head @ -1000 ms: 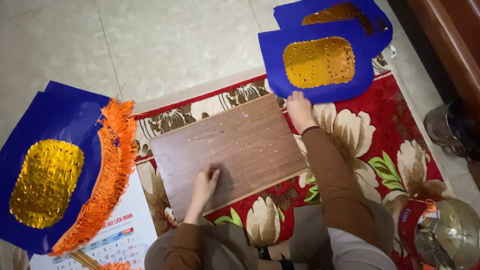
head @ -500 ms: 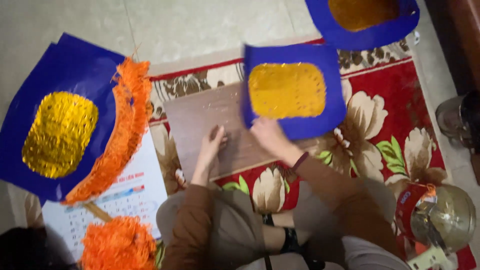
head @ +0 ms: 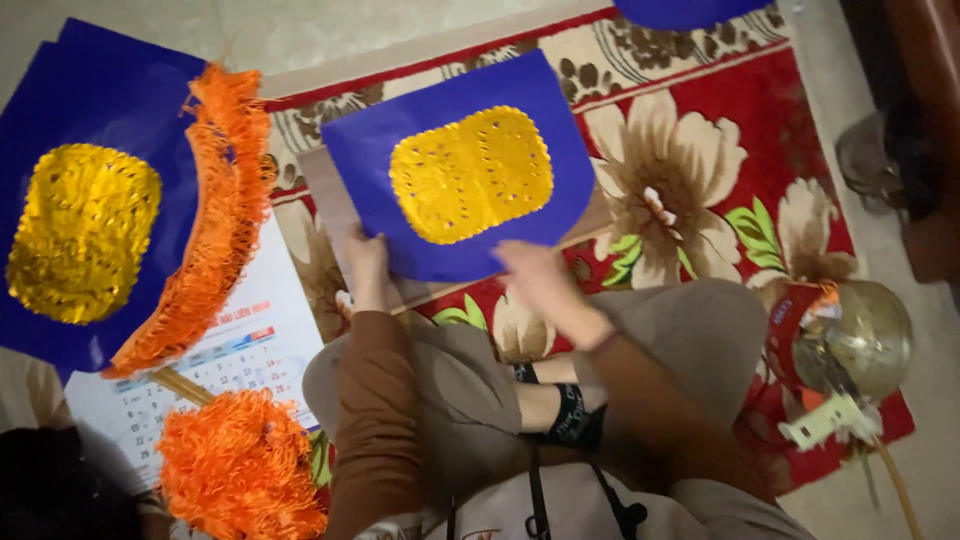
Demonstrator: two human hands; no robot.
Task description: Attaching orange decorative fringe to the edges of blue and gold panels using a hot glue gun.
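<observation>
My right hand (head: 535,275) pinches the near edge of the blue sheet (head: 455,165) with the gold panel; my left hand (head: 365,265) holds its near-left corner. The sheet lies over the wooden board (head: 325,195), beyond both grips. Placement looks nearly complete; the orange fringe (head: 215,210), left of the grips, is unattached.

Single head view, looking steeply down, close over lap and floor

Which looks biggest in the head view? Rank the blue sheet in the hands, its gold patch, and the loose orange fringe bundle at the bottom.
1. blue sheet, held by the left hand and right hand.
2. and 3. gold patch and orange fringe bundle: these look alike, and the bundle lies nearer the camera, so no ranking.
</observation>
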